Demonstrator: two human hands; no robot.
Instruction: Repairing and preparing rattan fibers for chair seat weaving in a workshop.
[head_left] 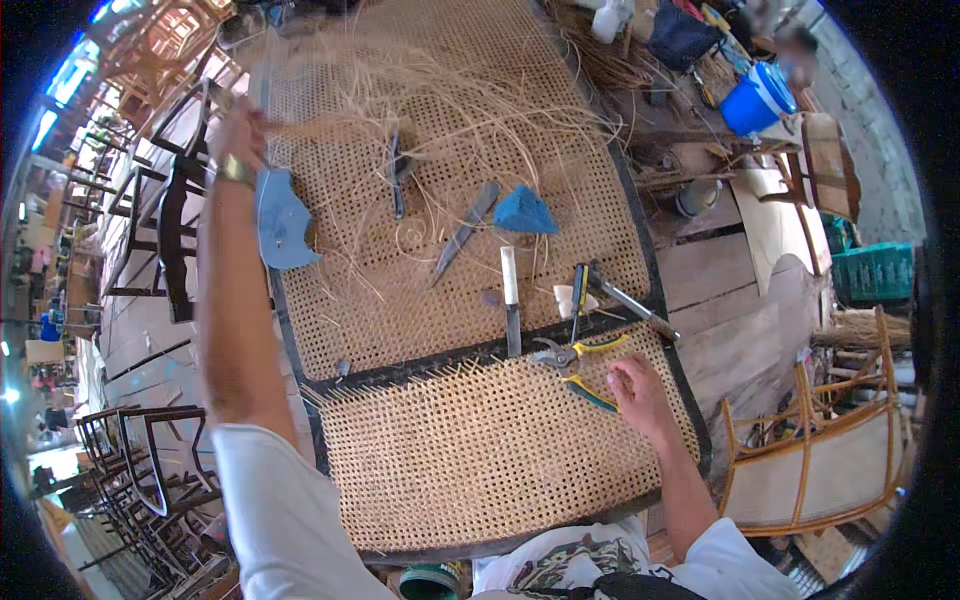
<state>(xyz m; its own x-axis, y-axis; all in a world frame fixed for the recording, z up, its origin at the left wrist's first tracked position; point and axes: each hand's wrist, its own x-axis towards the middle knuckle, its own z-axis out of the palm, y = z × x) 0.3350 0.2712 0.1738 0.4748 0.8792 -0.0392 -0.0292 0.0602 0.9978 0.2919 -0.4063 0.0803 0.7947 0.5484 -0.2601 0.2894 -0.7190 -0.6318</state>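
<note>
Floorboards [150, 345] run between dark-framed chairs [178, 240] at far left and the black-bordered edge of a cane panel [450, 450], where a blue piece [285, 222] overlaps the border. The left hand [238, 138], blurred, reaches past the far left edge; whether it grips anything cannot be told. Loose strands [490, 90] tangle across the panel's far half, while the near strip of webbing lies mostly bare. Toward the middle rest a grey blade [467, 232], a white-handled knife [511, 290] and a blue block [525, 212]. Pruning shears [562, 354] lie just beside the right hand [642, 398], its fingers curled, its hold unclear. A hammer [635, 303] rests at the right border; beyond are more boards, a blue bucket [755, 98] and a light-framed chair [815, 460].
</note>
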